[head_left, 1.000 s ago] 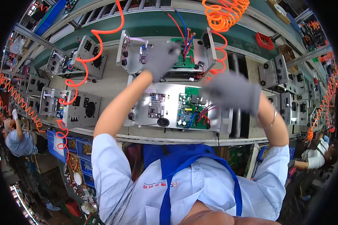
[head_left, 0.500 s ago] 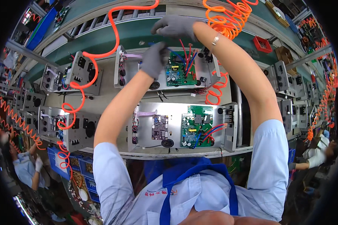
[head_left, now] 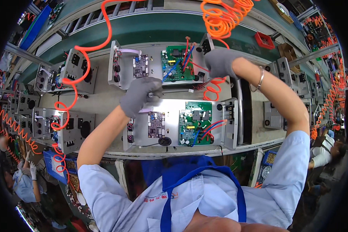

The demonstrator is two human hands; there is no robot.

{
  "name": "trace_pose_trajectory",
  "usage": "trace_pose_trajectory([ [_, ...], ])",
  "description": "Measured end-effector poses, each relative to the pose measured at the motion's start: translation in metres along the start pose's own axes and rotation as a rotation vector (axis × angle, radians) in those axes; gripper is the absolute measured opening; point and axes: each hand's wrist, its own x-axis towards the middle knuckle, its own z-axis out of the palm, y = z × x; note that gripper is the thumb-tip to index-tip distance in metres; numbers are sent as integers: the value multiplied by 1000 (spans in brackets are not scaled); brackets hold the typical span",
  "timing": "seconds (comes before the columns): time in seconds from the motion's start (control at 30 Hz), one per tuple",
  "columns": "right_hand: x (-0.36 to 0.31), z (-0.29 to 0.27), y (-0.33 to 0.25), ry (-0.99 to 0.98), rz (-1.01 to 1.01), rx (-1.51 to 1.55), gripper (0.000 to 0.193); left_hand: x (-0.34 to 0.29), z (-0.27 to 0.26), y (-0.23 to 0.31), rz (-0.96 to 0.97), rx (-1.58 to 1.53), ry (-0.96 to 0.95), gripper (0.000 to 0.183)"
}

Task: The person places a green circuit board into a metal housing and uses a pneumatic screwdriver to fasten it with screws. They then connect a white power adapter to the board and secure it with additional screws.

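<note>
At the far metal chassis (head_left: 154, 80), my gloved right hand (head_left: 220, 63) is closed by its right end, with a red wire (head_left: 200, 67) running from the green circuit board (head_left: 176, 73) into its fingers. Along the chassis's front edge, my gloved left hand (head_left: 139, 96) has its fingers curled together. A thin dark cable (head_left: 174, 92) ending in a white connector (head_left: 191, 91) stretches out from them. The tip of a blue wire (head_left: 167, 76) lies close to that hand's index finger. Nearer to me sits a second open chassis (head_left: 173, 127) with green and dark boards.
Orange coiled hoses (head_left: 222, 17) hang overhead, and another hose (head_left: 79, 48) loops down at the left. More metal chassis (head_left: 79, 129) stand left and right. A red bin (head_left: 264, 40) is beyond the right hand. Other people work at both sides.
My right hand came down from beyond the far chassis to its right end. My left hand drew back toward me, off the board area to the front edge. The view shifted slightly.
</note>
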Motion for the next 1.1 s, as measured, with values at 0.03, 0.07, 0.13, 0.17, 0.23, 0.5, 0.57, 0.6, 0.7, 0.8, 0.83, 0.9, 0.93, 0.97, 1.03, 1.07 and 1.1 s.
trace_pose_trajectory([
  [0.03,2,10,-2,-65,5,117,17,-1,6,-2,6,103,-38,17],
  [0.07,6,20,-3,-129,11,233,18,2,15,-4,14,205,-78,17],
  [0.13,23,44,-2,101,51,582,20,14,29,-11,130,496,-70,14],
  [0.17,24,46,-3,217,70,754,21,21,31,-11,149,671,-66,13],
  [0.23,26,48,-14,298,120,842,18,38,29,-7,185,1025,-62,13],
  [0.5,34,82,-22,550,187,576,19,59,21,-17,379,891,317,10],
  [0.57,37,85,-25,516,170,551,19,63,18,-20,402,871,311,10],
  [0.6,40,87,-25,475,161,520,19,65,18,-22,406,857,309,11],
  [0.7,40,90,-37,368,205,421,17,66,22,-24,402,877,258,9],
  [0.8,49,87,-30,254,209,391,16,68,25,-28,441,980,226,9],
  [0.83,54,87,-26,209,196,399,16,68,24,-32,455,1025,220,10],
  [0.9,44,62,-31,237,194,409,18,70,16,-37,444,1057,203,11],
  [0.93,36,52,-35,232,194,400,19,69,18,-37,443,1077,181,12],
  [0.97,32,49,-38,226,193,390,20,67,20,-39,405,1046,163,13],
  [1.03,42,74,-41,303,239,384,21,62,27,-38,336,986,123,14],
  [1.07,44,83,-40,299,257,387,21,63,32,-37,327,1007,101,15],
  [1.1,44,89,-38,295,274,390,21,64,36,-38,317,1029,80,16],
])
